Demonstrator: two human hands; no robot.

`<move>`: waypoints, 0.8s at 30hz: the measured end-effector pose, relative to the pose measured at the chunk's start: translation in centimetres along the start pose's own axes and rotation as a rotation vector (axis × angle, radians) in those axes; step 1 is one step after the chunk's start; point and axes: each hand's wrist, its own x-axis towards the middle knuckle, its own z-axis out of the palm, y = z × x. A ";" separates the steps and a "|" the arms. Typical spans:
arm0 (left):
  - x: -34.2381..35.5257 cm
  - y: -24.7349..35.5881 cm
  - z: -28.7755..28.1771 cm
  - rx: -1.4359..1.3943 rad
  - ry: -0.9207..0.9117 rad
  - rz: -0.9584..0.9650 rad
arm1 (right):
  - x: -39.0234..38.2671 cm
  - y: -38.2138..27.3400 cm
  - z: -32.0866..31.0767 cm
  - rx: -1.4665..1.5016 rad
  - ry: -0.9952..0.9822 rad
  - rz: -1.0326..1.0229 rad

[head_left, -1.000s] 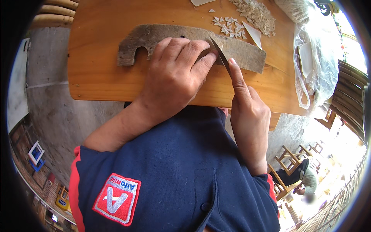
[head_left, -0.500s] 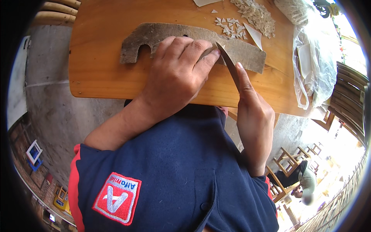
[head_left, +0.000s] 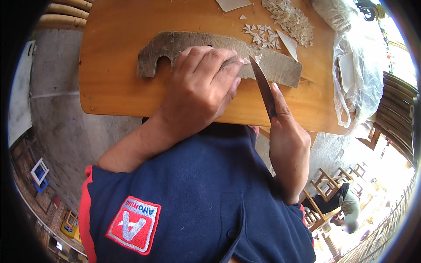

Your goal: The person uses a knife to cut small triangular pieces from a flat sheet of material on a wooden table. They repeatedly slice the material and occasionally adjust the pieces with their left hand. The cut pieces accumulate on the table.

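two bare hands reach past a dark blue shirt (head_left: 193, 184) onto an orange-brown wooden bench (head_left: 109, 87). nearest, the right hand (head_left: 289, 140) is closed around a dark-bladed knife (head_left: 264, 90), forefinger stretched along it, the tip pointing away over a worn grey-brown board (head_left: 280, 68) with a rounded notch near its left end. the left hand (head_left: 199, 85) is half closed over the board, fingers bent, thumb a little apart, forefinger tip beside a pale strip (head_left: 246, 61); whether it pinches anything underneath is hidden. just right of the knife tip a small white triangle (head_left: 258, 58), flat and sharp-cornered, lies on the board. beyond, loose triangles (head_left: 263, 33) are scattered on the bench beside a larger pointed offcut (head_left: 288, 45), with a heap of pale chips (head_left: 289, 22) behind. a clear plastic bag (head_left: 368, 96) with flat white pieces (head_left: 346, 72) inside sits at the right. farther out are wooden furniture frames (head_left: 322, 221), another person (head_left: 351, 206) and bamboo poles (head_left: 66, 8) at upper left.
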 end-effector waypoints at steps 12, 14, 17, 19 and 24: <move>0.1 0.0 -0.3 0.011 -0.017 -0.004 | 0.5 -0.3 0.4 0.003 -0.049 0.038; 0.2 0.0 -0.3 0.012 -0.012 0.000 | 0.6 -0.4 0.6 0.006 -0.037 0.026; 0.1 0.1 -0.2 0.020 -0.015 -0.003 | 0.7 -0.3 0.8 0.012 -0.041 0.033; 0.1 0.1 -0.2 0.020 -0.010 -0.003 | 0.7 -0.3 1.1 -0.005 -0.030 0.027; 0.1 0.0 -0.1 0.030 -0.005 0.002 | 0.3 -0.6 1.6 -0.108 -0.027 0.033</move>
